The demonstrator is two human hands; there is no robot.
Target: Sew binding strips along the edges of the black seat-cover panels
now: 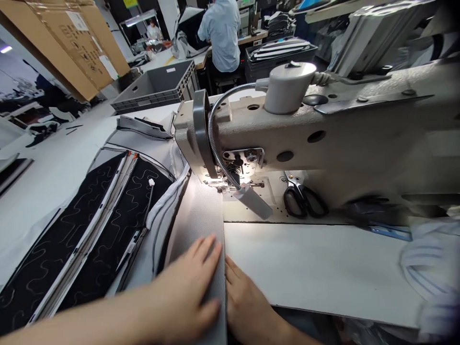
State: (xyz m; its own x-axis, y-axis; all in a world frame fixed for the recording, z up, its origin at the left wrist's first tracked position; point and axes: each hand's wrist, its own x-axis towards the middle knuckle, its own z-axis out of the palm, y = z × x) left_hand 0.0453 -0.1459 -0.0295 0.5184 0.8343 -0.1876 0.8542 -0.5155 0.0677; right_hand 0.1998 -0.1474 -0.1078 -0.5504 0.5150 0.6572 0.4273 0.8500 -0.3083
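Observation:
A light grey fabric panel (201,215) runs from the presser foot area of a sewing machine (230,179) down toward me. My left hand (190,278) lies flat on the panel with its fingers stretched forward and the thumb apart. Along the panel's right edge is my right hand (247,304), its fingers close together and closed on the edge; the fingertips are partly hidden there. To the left, joined grey and black pieces (118,211) with wavy stitching and a pale zip-like strip spread over the table. The machine's small lamp (253,201) lights the needle area.
Black-handled scissors (304,199) lie on the machine bed under the arm. A grey crate (158,86) and a cardboard box (68,43) stand behind on the left. Striped cloth (431,273) is at the right. A person in a light blue shirt (224,33) works farther back.

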